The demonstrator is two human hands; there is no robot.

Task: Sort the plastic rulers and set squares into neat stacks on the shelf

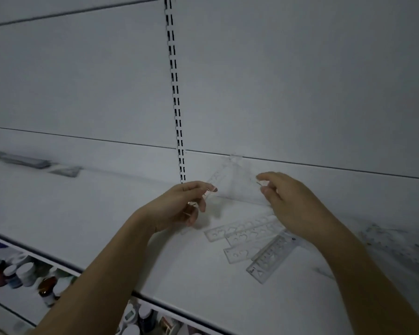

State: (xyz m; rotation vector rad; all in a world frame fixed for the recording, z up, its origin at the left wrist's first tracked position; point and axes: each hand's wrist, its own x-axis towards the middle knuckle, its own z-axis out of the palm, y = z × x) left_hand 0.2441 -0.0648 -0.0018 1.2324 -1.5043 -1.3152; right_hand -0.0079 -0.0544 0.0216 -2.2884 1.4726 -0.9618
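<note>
Above the shelf (107, 213), near its back edge, left hand (179, 204) and right hand (288, 201) pinch a clear set square (235, 184) by opposite edges (light, stiff, probably slippery).

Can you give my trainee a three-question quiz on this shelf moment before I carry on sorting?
1. True or false: both hands hold the clear set square above the shelf.
2. Where do the loose rulers lie? A) on the shelf under the right hand B) beside the bottles on the lower shelf C) hanging on the slotted upright
3. Fill in: the left hand pinches the set square at its ____ end.

Key: 1 true; 2 A; 3 left.
</note>
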